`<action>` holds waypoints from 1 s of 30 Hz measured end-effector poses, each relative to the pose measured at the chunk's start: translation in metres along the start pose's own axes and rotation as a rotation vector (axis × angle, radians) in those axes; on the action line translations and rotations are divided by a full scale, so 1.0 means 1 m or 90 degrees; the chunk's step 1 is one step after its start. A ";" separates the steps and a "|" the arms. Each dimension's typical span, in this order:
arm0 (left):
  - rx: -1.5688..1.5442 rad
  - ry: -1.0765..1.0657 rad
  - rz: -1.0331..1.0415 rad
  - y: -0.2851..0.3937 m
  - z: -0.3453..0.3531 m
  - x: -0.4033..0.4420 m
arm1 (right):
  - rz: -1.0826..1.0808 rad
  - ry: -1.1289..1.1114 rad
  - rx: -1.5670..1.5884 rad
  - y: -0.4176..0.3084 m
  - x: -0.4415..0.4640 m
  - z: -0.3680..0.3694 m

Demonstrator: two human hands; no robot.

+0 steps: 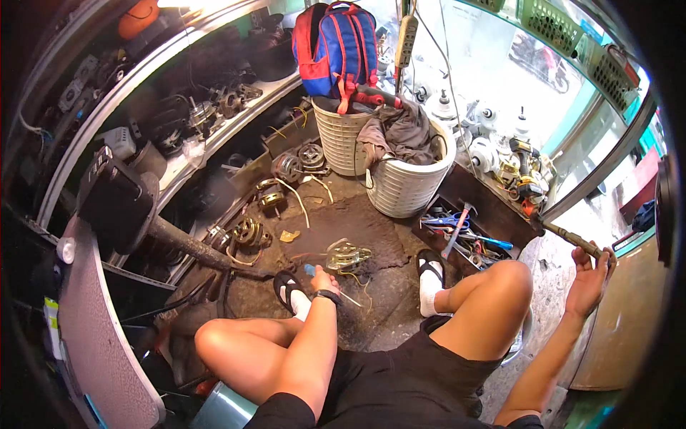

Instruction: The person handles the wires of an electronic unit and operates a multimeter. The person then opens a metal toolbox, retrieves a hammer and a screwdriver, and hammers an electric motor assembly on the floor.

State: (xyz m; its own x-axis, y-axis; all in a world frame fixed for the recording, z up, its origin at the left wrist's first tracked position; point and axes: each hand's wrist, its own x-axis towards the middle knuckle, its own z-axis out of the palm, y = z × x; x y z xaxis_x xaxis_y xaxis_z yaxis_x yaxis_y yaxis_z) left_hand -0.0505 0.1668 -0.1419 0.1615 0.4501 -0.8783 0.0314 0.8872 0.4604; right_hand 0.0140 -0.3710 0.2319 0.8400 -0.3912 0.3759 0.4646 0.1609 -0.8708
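My left hand (326, 281) is closed round a screwdriver; its light blue handle end (309, 269) sticks out at the top and a thin pale shaft (351, 299) at the lower right. Just above this hand, a metal motor part (347, 254) with thin yellow wires lies on the dark floor mat (371, 223). At the far right, my right hand (587, 284) is raised, palm partly showing, with its fingers curled at the end of a brownish rod (572, 237).
Coiled motor parts (251, 232) lie left of the mat. An open drawer (493, 207) holds a hammer (457, 230) and other tools. Behind stand two white baskets (407, 187), one under a blue-red backpack (346, 46). A fan pole (189, 247) crosses the left side.
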 end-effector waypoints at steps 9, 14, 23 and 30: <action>0.219 -0.358 0.521 0.198 0.070 -0.127 | 0.064 -0.343 0.119 -0.021 -0.050 0.117; 0.465 -0.189 0.872 0.222 0.052 -0.211 | 0.167 -0.556 -0.097 0.091 -0.139 0.173; 0.302 -0.263 0.716 0.130 -0.006 -0.151 | 0.615 -0.531 -0.085 0.237 -0.274 0.160; 0.197 -0.281 0.591 0.070 -0.021 -0.059 | 0.927 -0.428 -0.049 0.265 -0.281 0.132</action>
State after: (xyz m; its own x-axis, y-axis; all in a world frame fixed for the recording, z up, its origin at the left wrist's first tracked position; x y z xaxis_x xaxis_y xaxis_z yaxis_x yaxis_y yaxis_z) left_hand -0.0784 0.2051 -0.0606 0.5906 0.8037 -0.0724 -0.0482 0.1247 0.9910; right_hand -0.0622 -0.0992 -0.0630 0.5086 0.4995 -0.7013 -0.7991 -0.0295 -0.6005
